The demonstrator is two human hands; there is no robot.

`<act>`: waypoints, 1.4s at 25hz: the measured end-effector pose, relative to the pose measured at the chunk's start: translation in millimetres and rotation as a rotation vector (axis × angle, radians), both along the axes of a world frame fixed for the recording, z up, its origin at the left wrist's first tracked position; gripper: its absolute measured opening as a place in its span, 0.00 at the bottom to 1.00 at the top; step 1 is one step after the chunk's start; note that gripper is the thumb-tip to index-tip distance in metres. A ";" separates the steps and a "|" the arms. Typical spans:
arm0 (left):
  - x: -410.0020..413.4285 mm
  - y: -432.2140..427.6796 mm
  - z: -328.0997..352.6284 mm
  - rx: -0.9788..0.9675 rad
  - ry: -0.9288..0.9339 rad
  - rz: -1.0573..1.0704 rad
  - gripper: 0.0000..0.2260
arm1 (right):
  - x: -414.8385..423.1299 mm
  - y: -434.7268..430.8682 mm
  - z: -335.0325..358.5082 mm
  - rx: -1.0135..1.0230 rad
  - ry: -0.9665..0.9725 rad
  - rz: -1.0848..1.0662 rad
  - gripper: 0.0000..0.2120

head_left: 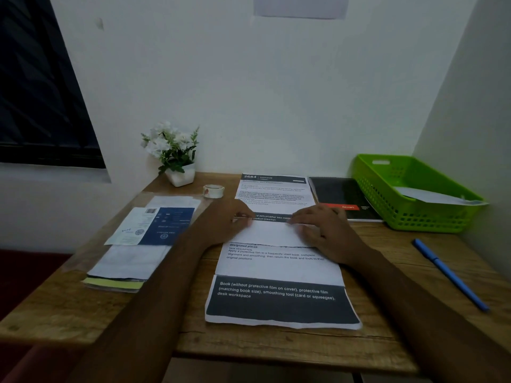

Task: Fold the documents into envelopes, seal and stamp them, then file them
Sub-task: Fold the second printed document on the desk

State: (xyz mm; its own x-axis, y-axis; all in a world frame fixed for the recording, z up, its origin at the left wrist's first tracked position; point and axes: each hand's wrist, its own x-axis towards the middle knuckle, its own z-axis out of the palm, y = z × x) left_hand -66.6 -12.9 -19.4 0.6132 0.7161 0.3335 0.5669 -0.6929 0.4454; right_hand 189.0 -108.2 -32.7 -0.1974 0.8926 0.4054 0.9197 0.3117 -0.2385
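Observation:
Two printed documents lie one behind the other on the wooden desk (387, 272). The far document (273, 189) has its near part turned up, so a white flap (268, 233) shows between my hands. My left hand (235, 217) grips the flap's left edge with curled fingertips. My right hand (320, 228) rests flat on the flap's right side, fingers stretched along its far edge. The near document (279, 272) lies unfolded, with a dark text block at its bottom. A stack of envelopes and papers (138, 236) sits to the left.
A tape roll (213, 191) and a white flower pot (179, 175) stand at the back left. A black notebook (343, 194) lies back right beside a green basket (387, 200) holding a white envelope (425, 196). A blue pen (450, 275) lies right.

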 end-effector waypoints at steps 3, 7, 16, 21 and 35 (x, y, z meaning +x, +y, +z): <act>13.3 -7.6 -4.6 -0.072 0.055 -0.102 0.17 | -12.6 2.1 -4.9 -0.042 -0.145 0.026 0.25; 19.1 -5.5 -10.2 -0.062 0.127 -0.112 0.21 | -15.3 5.0 -4.7 -0.111 -0.229 -0.001 0.30; 7.6 -3.4 -1.7 -0.133 0.076 -0.093 0.24 | 32.3 -2.2 5.9 -0.283 -0.127 -0.145 0.48; 6.5 -2.8 -3.3 -0.148 0.053 -0.053 0.30 | 32.9 -4.4 4.7 -0.235 0.023 -0.151 0.34; 8.6 -21.5 3.7 -0.008 -0.058 -0.004 0.32 | 20.3 -26.8 16.5 -0.188 0.327 -0.059 0.26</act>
State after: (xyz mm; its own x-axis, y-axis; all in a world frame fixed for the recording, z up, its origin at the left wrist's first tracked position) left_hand -58.0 -34.4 -15.7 0.5955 0.7166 0.3631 0.5373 -0.6914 0.4831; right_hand 209.3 -135.0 -16.2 -0.0310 0.9634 0.2664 0.8003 0.1837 -0.5708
